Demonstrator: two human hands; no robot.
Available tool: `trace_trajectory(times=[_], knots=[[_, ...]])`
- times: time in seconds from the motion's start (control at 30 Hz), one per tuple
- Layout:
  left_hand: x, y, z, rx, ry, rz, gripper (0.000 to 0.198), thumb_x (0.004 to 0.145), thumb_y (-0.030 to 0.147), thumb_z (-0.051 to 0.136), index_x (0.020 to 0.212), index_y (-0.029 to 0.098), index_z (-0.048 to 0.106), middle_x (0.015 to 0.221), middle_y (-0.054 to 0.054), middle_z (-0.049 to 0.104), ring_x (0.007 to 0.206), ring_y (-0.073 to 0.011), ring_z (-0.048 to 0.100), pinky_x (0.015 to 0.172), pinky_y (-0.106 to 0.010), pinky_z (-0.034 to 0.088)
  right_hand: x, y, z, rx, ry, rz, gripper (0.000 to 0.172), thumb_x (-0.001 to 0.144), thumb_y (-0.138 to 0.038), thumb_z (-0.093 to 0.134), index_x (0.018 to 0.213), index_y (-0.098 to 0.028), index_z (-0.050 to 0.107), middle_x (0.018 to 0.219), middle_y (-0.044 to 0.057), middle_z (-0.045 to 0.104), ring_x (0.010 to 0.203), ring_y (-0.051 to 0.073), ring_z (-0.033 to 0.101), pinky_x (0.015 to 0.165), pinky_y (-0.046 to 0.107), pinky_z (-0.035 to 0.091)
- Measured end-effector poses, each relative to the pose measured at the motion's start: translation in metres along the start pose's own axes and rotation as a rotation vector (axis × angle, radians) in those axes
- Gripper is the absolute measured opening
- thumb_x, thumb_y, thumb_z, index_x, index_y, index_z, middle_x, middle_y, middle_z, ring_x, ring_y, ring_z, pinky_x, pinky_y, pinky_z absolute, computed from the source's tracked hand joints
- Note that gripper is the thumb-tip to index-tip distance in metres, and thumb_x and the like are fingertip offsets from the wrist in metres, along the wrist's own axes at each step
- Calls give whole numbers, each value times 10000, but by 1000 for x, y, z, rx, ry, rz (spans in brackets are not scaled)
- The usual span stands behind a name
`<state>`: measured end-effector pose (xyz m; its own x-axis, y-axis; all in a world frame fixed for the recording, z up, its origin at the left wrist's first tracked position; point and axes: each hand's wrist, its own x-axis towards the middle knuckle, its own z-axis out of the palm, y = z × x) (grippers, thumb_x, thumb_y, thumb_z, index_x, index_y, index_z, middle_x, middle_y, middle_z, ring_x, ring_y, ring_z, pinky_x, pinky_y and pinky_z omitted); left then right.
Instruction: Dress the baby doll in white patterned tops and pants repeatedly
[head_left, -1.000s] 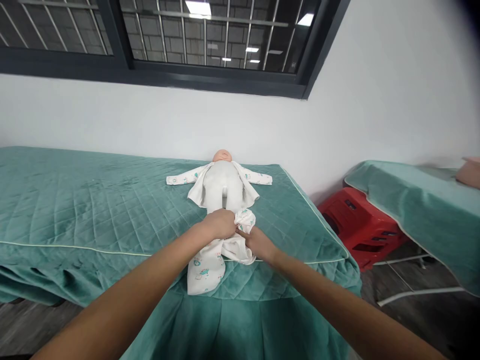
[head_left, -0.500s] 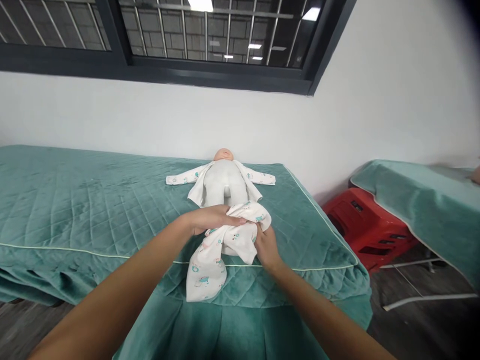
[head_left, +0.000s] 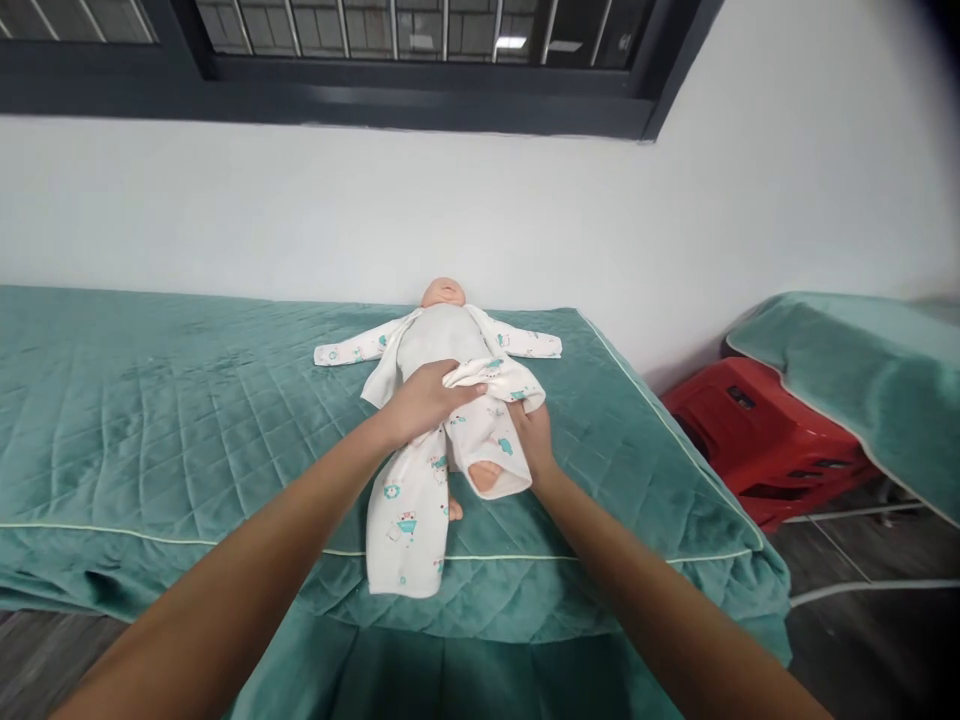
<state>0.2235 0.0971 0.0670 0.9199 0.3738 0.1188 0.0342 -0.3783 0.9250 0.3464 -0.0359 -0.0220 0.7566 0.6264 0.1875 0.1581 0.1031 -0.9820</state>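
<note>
A baby doll [head_left: 442,335] lies on its back, head toward the wall, in an open white printed jacket [head_left: 525,343] with both sleeves spread. Over its legs are white printed baby pants [head_left: 409,525]. One doll foot [head_left: 486,475] shows at the opening of the right pant leg; the other foot peeks out beside the left pant leg, which hangs flat toward the bed edge. My left hand [head_left: 431,400] pinches the bunched waistband near the doll's middle. On the other side, my right hand [head_left: 532,435] is closed on the pants, its fingers partly hidden under the cloth.
The doll lies on a bed with a green quilted cover [head_left: 187,420], against a white wall [head_left: 300,220] below a dark-framed barred window [head_left: 420,95]. Right of the bed, a red plastic stool [head_left: 772,430] stands partly under another green-covered bed [head_left: 862,370].
Both hands have drawn the pants' waistband up the doll's leg toward its body. A foot now shows at the right pant opening. The view has tilted down slightly.
</note>
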Motion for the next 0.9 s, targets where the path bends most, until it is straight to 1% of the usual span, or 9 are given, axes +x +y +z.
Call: trace_trajectory(times=[0.1,0.2,0.37,0.47,0.53,0.67,0.73,0.8,0.9], knots=[[14,-9,5,239,110,38,364,810,529,643,882,172,646,855,-35,684,838,-234,608,751,-320,417,14,3,5,-16,178,-186,239,855,-392,541,972,-201,623,1045,60,701,1100,239,583,992,363,438],[21,-16,5,278,125,52,334,836,520,614,855,187,627,812,-4,660,801,-206,589,706,-297,383,22,9,5,-31,223,-194,237,850,-370,538,978,-189,619,1042,65,692,1013,234,609,928,369,468],[23,-35,-14,-168,12,-5,342,788,491,699,904,173,651,836,-8,654,767,-170,594,700,-264,419,17,11,3,-127,276,-122,228,795,-308,605,1000,-211,590,985,24,656,945,213,596,880,354,475],[22,-56,-26,-557,-57,-51,361,734,417,778,963,166,658,833,-8,662,721,-141,607,691,-241,457,15,-4,1,-164,103,-202,345,778,-278,645,1115,-233,589,1147,35,632,1077,223,571,955,358,444],[19,-70,-28,-731,-27,-60,400,690,389,820,979,159,667,845,-13,673,721,-135,618,684,-227,474,19,-24,0,-223,-80,-228,412,768,-299,694,1163,-243,593,1214,40,619,1122,236,560,954,356,440],[12,-82,-27,-924,61,-58,424,643,366,861,961,150,683,800,-8,686,670,-130,621,634,-218,485,44,-73,12,-422,-609,-73,404,775,-458,740,1107,-246,650,1029,12,686,917,224,617,756,315,472],[10,-83,-26,-954,72,-56,413,632,345,872,944,146,687,763,-3,685,638,-126,618,609,-210,479,60,-84,24,-436,-799,-55,403,769,-502,739,1062,-232,676,939,3,689,831,199,610,682,286,453],[9,-82,-25,-962,79,-54,410,622,352,878,916,138,688,733,-1,677,613,-120,612,588,-202,472,71,-82,34,-380,-865,-49,377,772,-502,737,1003,-207,694,882,2,678,788,178,594,657,269,437],[11,-83,-26,-927,66,-46,417,635,373,870,924,136,686,763,-10,681,642,-122,626,609,-198,485,78,-61,38,-164,-752,23,300,762,-451,760,837,-177,664,768,-13,622,695,137,549,615,246,411]])
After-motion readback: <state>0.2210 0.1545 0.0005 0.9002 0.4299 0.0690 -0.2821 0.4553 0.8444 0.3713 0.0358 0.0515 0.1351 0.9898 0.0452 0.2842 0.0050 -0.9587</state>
